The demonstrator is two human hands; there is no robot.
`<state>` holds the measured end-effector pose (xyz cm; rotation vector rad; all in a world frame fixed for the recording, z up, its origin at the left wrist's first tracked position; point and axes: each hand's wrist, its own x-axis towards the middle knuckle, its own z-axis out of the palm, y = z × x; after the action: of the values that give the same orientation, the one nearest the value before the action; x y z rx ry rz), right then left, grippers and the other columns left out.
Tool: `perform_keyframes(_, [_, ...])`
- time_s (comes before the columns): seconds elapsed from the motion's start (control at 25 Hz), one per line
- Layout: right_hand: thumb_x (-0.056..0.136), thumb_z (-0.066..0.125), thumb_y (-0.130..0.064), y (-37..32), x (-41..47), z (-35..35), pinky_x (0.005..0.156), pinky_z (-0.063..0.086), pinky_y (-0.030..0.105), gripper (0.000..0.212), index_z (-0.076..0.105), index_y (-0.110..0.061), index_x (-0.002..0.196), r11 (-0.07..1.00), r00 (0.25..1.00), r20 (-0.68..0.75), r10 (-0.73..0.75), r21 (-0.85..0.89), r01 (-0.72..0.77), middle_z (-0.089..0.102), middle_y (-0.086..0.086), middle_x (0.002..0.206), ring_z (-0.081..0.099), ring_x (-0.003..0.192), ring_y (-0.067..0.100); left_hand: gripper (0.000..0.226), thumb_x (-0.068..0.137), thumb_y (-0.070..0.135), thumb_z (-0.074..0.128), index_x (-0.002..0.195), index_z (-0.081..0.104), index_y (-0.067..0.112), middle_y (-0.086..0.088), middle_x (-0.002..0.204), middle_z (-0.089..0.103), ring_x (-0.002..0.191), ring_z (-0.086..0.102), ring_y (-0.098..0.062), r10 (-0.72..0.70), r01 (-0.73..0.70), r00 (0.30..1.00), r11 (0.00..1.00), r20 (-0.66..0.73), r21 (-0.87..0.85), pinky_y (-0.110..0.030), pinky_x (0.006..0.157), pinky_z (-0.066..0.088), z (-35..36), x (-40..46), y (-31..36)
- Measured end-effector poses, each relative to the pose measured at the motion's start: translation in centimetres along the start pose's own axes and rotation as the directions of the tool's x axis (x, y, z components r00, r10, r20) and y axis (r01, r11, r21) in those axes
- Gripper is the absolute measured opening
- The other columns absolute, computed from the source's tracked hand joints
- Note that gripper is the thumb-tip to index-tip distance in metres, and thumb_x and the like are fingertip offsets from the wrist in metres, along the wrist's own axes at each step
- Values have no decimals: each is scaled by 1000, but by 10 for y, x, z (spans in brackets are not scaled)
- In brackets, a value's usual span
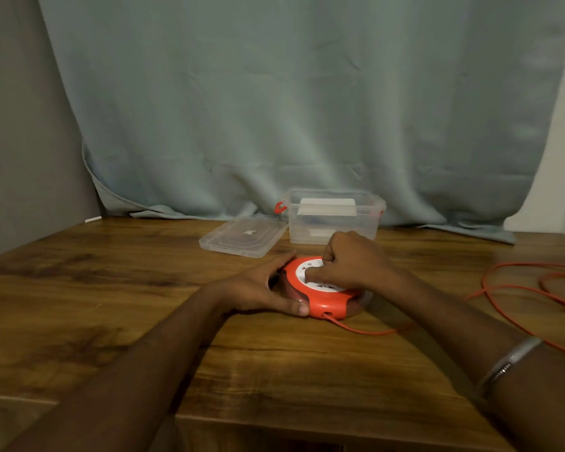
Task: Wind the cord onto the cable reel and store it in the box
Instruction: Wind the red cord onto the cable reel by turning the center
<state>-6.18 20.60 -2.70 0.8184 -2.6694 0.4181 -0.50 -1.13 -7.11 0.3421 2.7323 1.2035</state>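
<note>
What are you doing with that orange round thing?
A person is winding an orange cord onto a round cable reel lying flat on the wooden table. The left hand holds the reel's edge, and the right hand rests curled on its white top. Much cord lies loose on the table to the right. Behind, a clear box stands open, its lid beside it.

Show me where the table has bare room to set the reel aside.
Bare wood lies left of the left hand and the lid, out to the table edge, and in front between the forearms. It is crowded behind the reel, where the lid and box sit, and on the right, where the loose cord sprawls beyond the right hand.
</note>
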Motion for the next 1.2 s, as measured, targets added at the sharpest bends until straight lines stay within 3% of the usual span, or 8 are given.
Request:
perform_keyframes(0.12, [76,79,-43,8,15,-6,60,45,34,38,58,-17,58,990,987,119,-109,107,97,60,-3,57,58,59,13,141,60,62,96,168,7,42,9,173,23,151,32,-12,-60,55,994,997,86,60,-33,124,31,-13,11,10])
perform_keyframes(0.2, [75,81,-23,22,19,-9,63,49,31,15,67,-21,71,957,972,105,-211,226,184,70,-7,72,60,62,3,133,67,52,95,168,10,42,9,172,24,151,32,-13,-71,68,993,997,92,39,-29,120,31,-15,16,13])
perform_keyframes(0.4, [81,81,9,66,15,-20,71,47,11,34,71,-2,112,842,929,268,-255,534,77,78,-1,105,66,76,-7,144,40,66,100,164,30,42,15,165,39,150,40,-10,31,-31,997,999,-68,-7,-34,125,34,-9,22,-8])
perform_keyframes(0.52, [82,86,-3,72,13,-20,59,42,13,44,68,-9,122,845,906,303,-294,525,99,79,-2,118,51,59,-1,143,42,61,102,164,29,43,15,167,37,151,37,-11,43,-44,997,999,-60,-20,-33,123,33,-11,25,-13])
perform_keyframes(0.6, [81,89,-8,71,13,-18,56,40,15,43,69,-15,119,854,917,269,-295,505,126,79,-2,117,47,60,2,142,43,58,102,164,29,43,17,166,37,150,38,-10,62,-63,996,998,-65,-12,-32,123,33,-11,24,-13])
perform_keyframes(0.76, [68,97,-34,61,5,-15,64,46,28,45,71,-25,103,885,954,220,-201,458,81,78,1,99,58,73,9,139,45,61,100,164,28,45,15,167,36,150,37,-11,62,-62,995,998,-81,0,-30,120,35,-8,22,-9])
perform_keyframes(0.88, [54,89,-58,52,0,-9,65,48,36,50,71,-22,83,913,977,177,-118,406,37,70,-3,76,59,68,10,144,41,68,99,164,28,43,13,167,37,151,38,-11,67,-67,993,998,-98,8,-33,122,36,-6,22,-9])
perform_keyframes(1.2, [62,84,-62,24,-8,-7,55,39,29,52,59,-16,56,994,999,4,37,106,-37,58,-5,50,55,55,8,142,45,69,96,165,27,40,12,167,36,150,38,-12,87,-84,992,996,-94,35,-33,122,37,-5,22,-8])
